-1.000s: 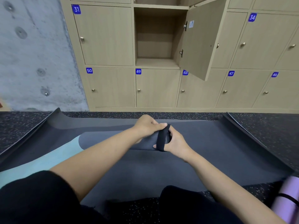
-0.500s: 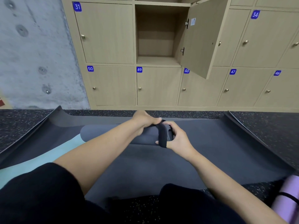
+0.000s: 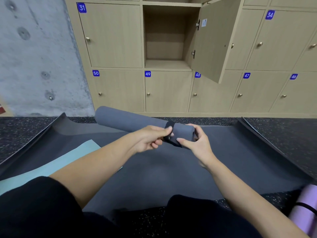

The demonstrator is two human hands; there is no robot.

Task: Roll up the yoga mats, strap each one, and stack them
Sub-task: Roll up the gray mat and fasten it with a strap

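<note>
While numbered wooden lockers [image 3: 171,90] fill the back wall, one door open, a dark flat mat [image 3: 163,169] covers the floor, its L & R edges curled up. A teal mat [image 3: 51,165] overlaps its left edge. A rolled grey mat [image 3: 127,120] is held over its far edge, centre. A purple rolled mat [image 3: 308,203] lies by its near right corner. The right hand [image 3: 197,141] grips the grey roll's right end; the left hand [image 3: 151,138] pinches the black strap [image 3: 169,125] wrapped there.
</note>
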